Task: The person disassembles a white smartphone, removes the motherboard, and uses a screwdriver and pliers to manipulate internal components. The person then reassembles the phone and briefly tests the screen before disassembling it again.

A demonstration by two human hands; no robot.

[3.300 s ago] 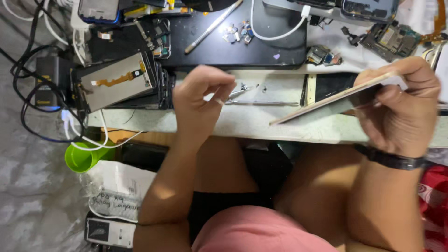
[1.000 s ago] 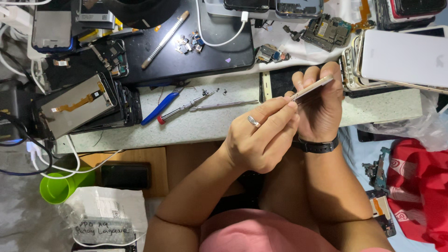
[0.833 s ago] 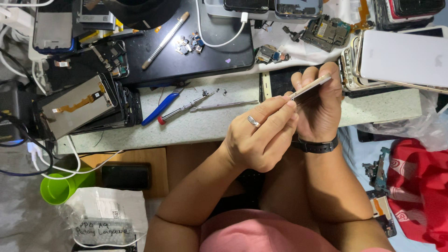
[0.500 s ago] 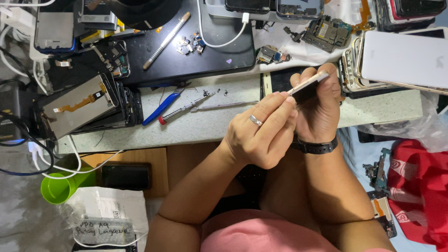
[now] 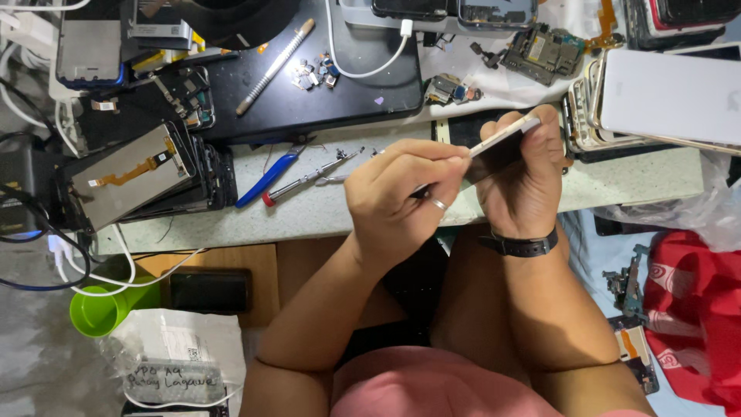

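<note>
My right hand (image 5: 525,185), with a black watch at the wrist, grips a slim phone (image 5: 502,139) edge-on, its pale frame tilted up to the right above the bench edge. My left hand (image 5: 401,197), a ring on one finger, is closed in a pinch at the phone's lower left end. A small dark tool (image 5: 421,191) shows between its fingers, but its tip is hidden. Both hands touch the phone over the front of the pale worktop (image 5: 324,216).
A red-tipped screwdriver (image 5: 309,179) and a blue-handled tool (image 5: 266,179) lie left of my hands. Behind are a black mat (image 5: 324,93), small parts and a circuit board (image 5: 540,50). Stacked screens (image 5: 131,174) sit left, a white phone back (image 5: 671,96) right, a green cup (image 5: 104,309) below.
Since the earliest frame my left hand has come across to the phone and closed on its end. Over the last second the phone tipped slightly; the hands stay together.
</note>
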